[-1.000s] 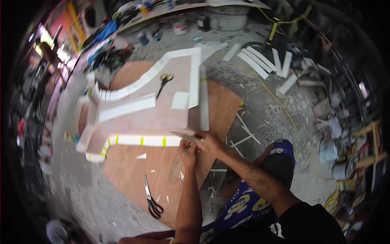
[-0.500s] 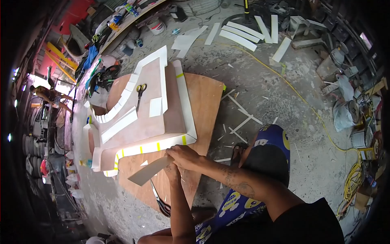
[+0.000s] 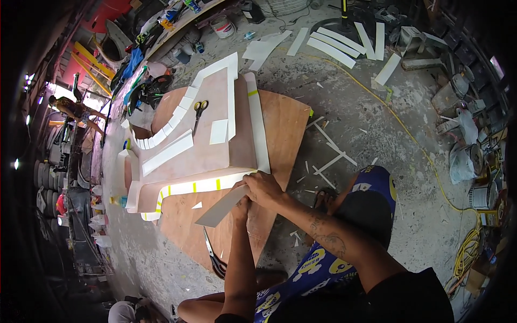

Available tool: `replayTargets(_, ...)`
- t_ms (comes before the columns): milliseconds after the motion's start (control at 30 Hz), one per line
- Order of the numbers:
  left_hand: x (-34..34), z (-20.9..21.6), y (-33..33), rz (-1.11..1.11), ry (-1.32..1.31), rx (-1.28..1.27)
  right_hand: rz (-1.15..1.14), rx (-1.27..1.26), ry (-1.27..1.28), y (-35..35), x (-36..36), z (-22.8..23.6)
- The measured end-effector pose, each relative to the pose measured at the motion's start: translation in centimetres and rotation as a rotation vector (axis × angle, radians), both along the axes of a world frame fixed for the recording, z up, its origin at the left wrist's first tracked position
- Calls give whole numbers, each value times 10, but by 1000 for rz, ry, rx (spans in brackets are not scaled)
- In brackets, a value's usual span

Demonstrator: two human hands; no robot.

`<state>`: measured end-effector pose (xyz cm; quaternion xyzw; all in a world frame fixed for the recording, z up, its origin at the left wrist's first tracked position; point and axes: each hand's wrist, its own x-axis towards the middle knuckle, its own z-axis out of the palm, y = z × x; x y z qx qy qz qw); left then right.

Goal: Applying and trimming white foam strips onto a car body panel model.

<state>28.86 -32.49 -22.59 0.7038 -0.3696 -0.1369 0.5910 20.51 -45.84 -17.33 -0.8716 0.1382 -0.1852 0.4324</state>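
A grey-white card strip (image 3: pixel 219 209) slants down to the left from between my hands. My left hand (image 3: pixel 242 207) is closed on it from below. My right hand (image 3: pixel 264 188) is closed at its upper end, by the near right corner of a large pinkish moulded panel (image 3: pixel 207 153); its fingertips are partly hidden. White strips edge the panel, and yellow tape marks the near white border (image 3: pixel 204 185). On top lie small scissors (image 3: pixel 200 111), a loose white strip (image 3: pixel 168 153) and a white card square (image 3: pixel 218 132). Larger black-handled scissors (image 3: pixel 215 257) lie left of my left forearm.
A plywood board (image 3: pixel 283 129) lies beneath the panel, with white offcuts on the concrete right of it. Several white strips (image 3: pixel 333 49) rest at the far side. A yellow cable (image 3: pixel 401 124) crosses the floor at right. Another person (image 3: pixel 78 113) is at far left.
The view has shifted, so the scene sits further right and slightly higher. My hands and the card strip have come up against the panel's near right corner, covering its tape mark.
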Motion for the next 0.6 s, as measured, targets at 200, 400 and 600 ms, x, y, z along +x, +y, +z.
replayTargets(200,9,2,-22,56,315,162,-41,344,162,-33,17,-31)
replayTargets(400,17,6,-30,218,405,158,27,222,85,-37,10,-2)
replayTargets(600,12,-3,-31,186,413,43,46,211,24,-36,2,-24)
